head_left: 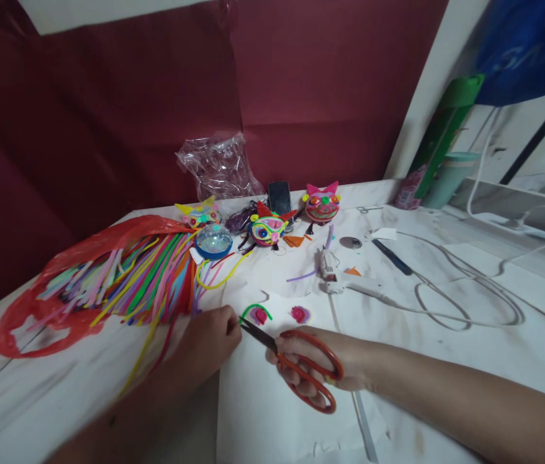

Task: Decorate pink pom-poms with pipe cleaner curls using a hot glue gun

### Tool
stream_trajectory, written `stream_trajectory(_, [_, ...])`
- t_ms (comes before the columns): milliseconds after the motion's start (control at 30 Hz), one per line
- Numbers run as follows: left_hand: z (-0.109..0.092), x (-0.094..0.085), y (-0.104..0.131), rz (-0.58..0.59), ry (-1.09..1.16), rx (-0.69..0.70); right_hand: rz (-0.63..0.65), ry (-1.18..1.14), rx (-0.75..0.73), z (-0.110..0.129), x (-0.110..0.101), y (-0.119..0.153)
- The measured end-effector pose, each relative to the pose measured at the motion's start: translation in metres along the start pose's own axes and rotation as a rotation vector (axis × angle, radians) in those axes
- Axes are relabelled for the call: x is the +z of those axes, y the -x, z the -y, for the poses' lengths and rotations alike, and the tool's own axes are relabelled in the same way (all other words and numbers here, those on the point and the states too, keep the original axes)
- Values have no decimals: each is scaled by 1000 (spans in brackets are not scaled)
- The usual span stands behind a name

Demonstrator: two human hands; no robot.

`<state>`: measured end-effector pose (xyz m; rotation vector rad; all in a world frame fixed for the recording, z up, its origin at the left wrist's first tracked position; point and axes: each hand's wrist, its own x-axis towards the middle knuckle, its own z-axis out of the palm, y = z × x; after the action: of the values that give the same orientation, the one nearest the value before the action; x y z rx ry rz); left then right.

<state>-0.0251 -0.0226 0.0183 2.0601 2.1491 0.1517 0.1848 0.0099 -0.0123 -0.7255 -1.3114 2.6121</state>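
Observation:
My right hand (pixel 296 361) is closed round the orange-handled scissors (pixel 318 351), which point left. Their dark blades meet the end of a thin green foam strip (pixel 255 306). My left hand (pixel 224 325) is closed in a pinch at that end of the strip; its fingertips are partly hidden. The strip arches over a pink and purple coil (pixel 258 315) lying on a white sheet (pixel 253 393). A second pink and purple coil (pixel 300 314) lies to the right of it.
Colourful foam strips (pixel 156 277) spill from a red plastic bag (pixel 15 328) at left. Behind are decorated animal heads (pixel 267 229), a round clear-topped container (pixel 213 241) and a phone (pixel 279 197). A glue gun (pixel 349 281) trails its cable to the right, near a dark-handled knife (pixel 392 256).

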Motion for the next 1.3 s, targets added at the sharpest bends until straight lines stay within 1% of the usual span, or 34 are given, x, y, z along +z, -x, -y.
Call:
stream_trajectory(100, [1,0,-1,-3,38,-16,26,-48,-28,-4,-4,-1])
stream_trajectory(200, [2,0,-3,-9,65,-9,2,-28,-46,-5,-2,-2])
stream_trajectory(367, [3,1,-3,-10,72,17,-88,-3,26,4,9,-1])
stream_trajectory(467, [5,3,-3,-8,89,37,-121,13,56,6,11,-2])
stream_trajectory(600, [5,3,-3,3,93,40,-127,21,49,6,9,-6])
stream_trajectory(867, [3,1,-1,17,95,50,-159,-34,141,7,12,-7])
stream_trajectory(1100, [1,0,2,26,54,50,-201,7,29,-7,8,-14])
stream_trajectory(1300, [2,-1,3,8,52,69,-275,132,23,-14,9,-16])
